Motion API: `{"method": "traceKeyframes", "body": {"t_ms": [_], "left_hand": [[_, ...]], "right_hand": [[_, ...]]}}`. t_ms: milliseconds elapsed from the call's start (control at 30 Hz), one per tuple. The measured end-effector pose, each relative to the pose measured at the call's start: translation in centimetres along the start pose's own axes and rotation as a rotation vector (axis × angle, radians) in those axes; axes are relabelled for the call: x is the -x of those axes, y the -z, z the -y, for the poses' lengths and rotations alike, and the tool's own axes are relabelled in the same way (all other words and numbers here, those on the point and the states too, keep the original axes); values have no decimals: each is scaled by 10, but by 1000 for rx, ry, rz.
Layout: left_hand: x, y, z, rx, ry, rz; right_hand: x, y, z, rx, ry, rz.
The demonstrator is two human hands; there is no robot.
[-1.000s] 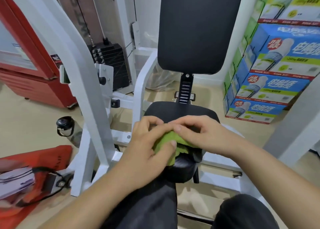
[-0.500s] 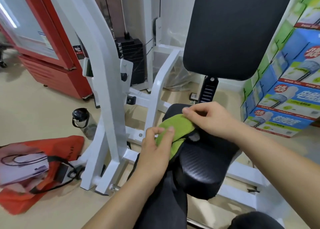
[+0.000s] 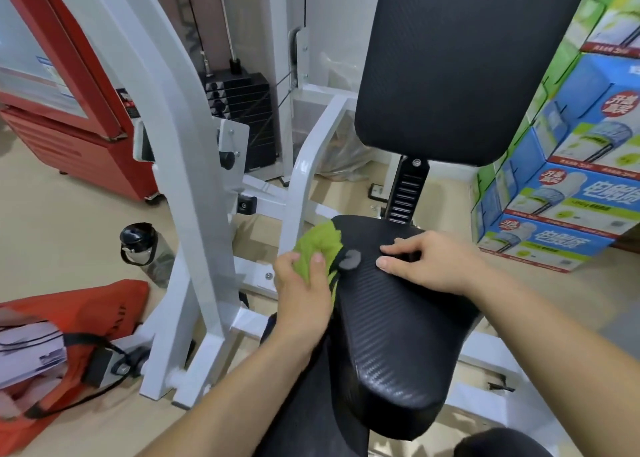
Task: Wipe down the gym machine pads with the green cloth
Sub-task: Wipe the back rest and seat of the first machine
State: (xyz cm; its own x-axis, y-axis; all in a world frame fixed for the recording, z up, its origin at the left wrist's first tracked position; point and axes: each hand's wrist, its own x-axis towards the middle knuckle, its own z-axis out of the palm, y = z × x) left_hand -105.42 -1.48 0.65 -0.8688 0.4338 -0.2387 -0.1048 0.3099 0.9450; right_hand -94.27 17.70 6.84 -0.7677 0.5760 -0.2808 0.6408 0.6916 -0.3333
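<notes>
While your left hand (image 3: pixel 304 294) keeps its grip on the green cloth (image 3: pixel 318 243), your right hand (image 3: pixel 440 266) has let go of it. Half a second ago that hand pinched the cloth's upper edge; now it lies on the black seat pad (image 3: pixel 398 335) with nothing in it. Its fingers (image 3: pixel 398 250) are loosely bent and a little apart, and their tips touch the pad's surface.

Your left thumb and fingers (image 3: pixel 317 266) are curled round the cloth, clamping it against the left rear edge of the seat pad. The cloth's free end stands up above your knuckles (more bunched than it was a moment ago, when you held it stretched between both hands).

A small grey patch (image 3: pixel 349 260) on the pad sits just beside the cloth, between your two hands. The upright back pad (image 3: pixel 467 65) rises behind the seat, well apart from the cloth. The view sits closer to the seat than before.
</notes>
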Motion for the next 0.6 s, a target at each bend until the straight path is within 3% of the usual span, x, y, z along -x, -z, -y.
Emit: {"method": "traceKeyframes", "body": {"t_ms": [133,200,400,500,600], "left_hand": [[-16,2,-3,-65,-40,20],[-59,-4,-18,-216,-105,35],[-153,-56,-53,-750,-210,290],[-140,-68,-66,-1021,-296,280],[-79,-63,-79,-1161,-451,327]], "right_hand": [[-1,1,-5,-45,-10,-20],[-2,0,-10,-62,-14,-39],[-6,2,-15,-40,-66,-29],[-5,6,-13,-109,-107,77],[7,19,-5,-357,-140,131]]}}
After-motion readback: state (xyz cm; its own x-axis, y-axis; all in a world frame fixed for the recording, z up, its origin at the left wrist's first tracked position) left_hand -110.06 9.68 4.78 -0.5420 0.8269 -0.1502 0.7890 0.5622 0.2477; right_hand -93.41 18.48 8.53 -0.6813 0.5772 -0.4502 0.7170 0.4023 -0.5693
